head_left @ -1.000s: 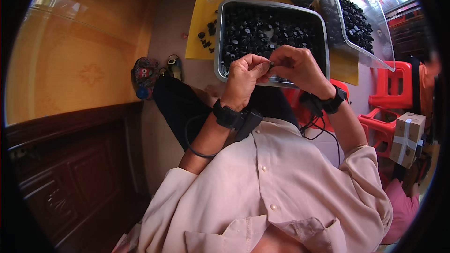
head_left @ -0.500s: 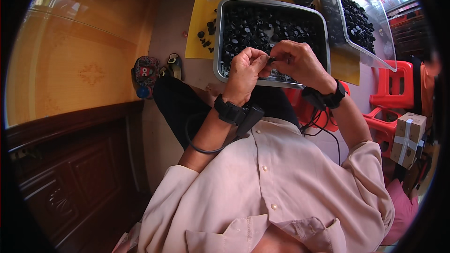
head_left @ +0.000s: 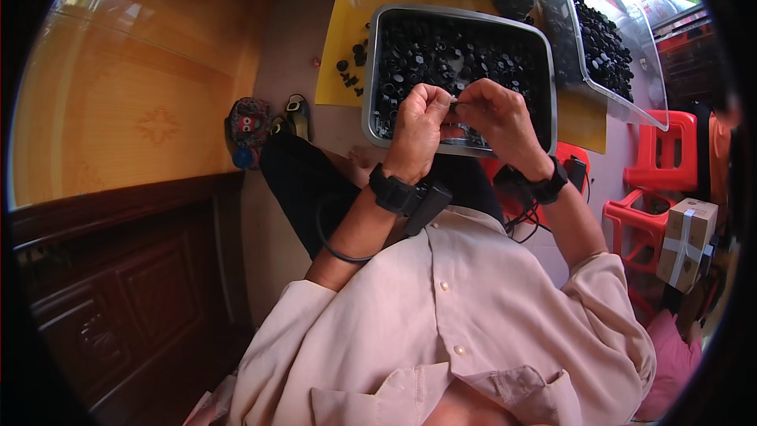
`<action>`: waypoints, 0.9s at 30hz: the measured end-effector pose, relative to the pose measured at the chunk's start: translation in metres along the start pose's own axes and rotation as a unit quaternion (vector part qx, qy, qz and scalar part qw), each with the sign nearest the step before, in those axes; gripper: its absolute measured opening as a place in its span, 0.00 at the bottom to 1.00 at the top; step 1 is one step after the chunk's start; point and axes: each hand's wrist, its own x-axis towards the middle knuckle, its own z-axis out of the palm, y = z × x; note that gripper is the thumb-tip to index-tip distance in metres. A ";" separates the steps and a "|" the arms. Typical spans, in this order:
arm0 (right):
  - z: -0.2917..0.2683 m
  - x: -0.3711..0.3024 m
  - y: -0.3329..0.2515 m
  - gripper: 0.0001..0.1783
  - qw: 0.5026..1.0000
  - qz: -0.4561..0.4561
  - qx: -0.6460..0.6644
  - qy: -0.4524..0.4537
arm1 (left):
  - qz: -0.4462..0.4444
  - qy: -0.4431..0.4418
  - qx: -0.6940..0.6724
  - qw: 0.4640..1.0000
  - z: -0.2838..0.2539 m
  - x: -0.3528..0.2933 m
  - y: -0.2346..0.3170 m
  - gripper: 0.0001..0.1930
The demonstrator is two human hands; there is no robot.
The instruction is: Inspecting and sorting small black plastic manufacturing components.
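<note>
Wood panels (head_left: 142, 79) line the left of the room, beside a pale floor (head_left: 288, 39). Nearest, black straps (head_left: 392, 192) circle both wrists, and a cable (head_left: 339, 256) loops by the left forearm, where it could snag on a wide swing. Ahead, the left hand (head_left: 418, 130) and right hand (head_left: 502, 118) meet above the near half of a metal tray (head_left: 550, 87), a small dark part (head_left: 453, 108) between them. Each grip is narrow, thumb and finger pinched on the part; the fingers hide most of its shape. Light, level pressure seems best, one hand steadying while the other works, low over the tray so that a slip lands inside. Black pieces (head_left: 418, 39) crowd the tray and would make a dropped part hard to pick out. Past its left rim, loose bits (head_left: 359, 55) lie on a yellow sheet (head_left: 335, 79). Clear bins (head_left: 631, 109) stand beyond the far side and to the right, limiting reach there; the right one holds more pieces. Farther right are red stools (head_left: 664, 154) and a taped box (head_left: 688, 243).
</note>
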 end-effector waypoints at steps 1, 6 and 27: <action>0.003 -0.001 0.000 0.05 0.999 -0.018 -0.005 0.028 | 0.001 0.006 0.003 1.000 0.000 0.000 0.001 0.06; 0.006 -0.008 0.002 0.03 0.989 -0.101 -0.076 0.073 | -0.027 0.004 0.041 0.999 0.000 0.003 0.001 0.05; 0.006 -0.019 0.018 0.04 0.990 0.027 0.102 0.096 | -0.045 -0.049 -0.100 0.993 -0.014 0.003 -0.002 0.06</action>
